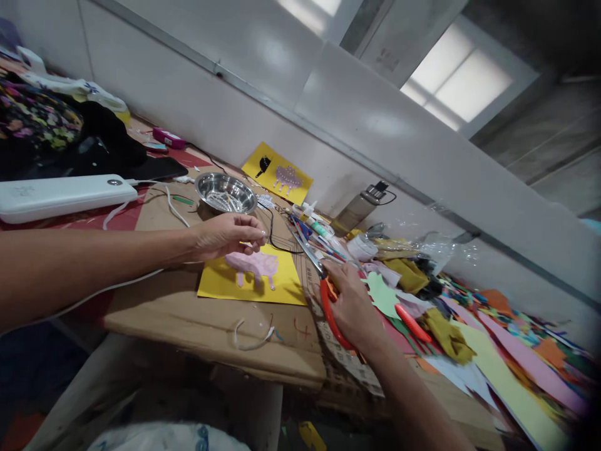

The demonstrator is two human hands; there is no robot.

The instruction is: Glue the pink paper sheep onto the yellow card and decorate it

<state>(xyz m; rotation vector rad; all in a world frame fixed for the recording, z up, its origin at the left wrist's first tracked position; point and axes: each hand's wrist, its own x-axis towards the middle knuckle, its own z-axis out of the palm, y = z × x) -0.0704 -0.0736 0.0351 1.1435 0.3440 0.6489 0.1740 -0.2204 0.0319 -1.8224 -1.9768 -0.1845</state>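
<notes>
My left hand (pixel 228 237) hovers over a yellow card (pixel 288 285) that bears a pink cut-out shape (pixel 256 266). Its thumb and fingertips are pinched together; whatever lies between them is too small to make out. To the right, my right hand (pixel 352 304) is closed around the orange handles of a pair of scissors (pixel 328 316), whose blades point away toward the clutter. Just behind my left hand stands a shiny metal bowl (pixel 201 188) with small pale pieces inside. A loop of white cord (pixel 253 346) lies on the cardboard (pixel 178 319) in front of the card.
A second yellow card (pixel 300 186) leans near the wall, with a grey bottle (pixel 359 207) to its right. Paper scraps and a red-handled tool (pixel 413 322) crowd the right side. At left lie a white power bank (pixel 61 195), its cable and dark flowered cloth (pixel 42 119).
</notes>
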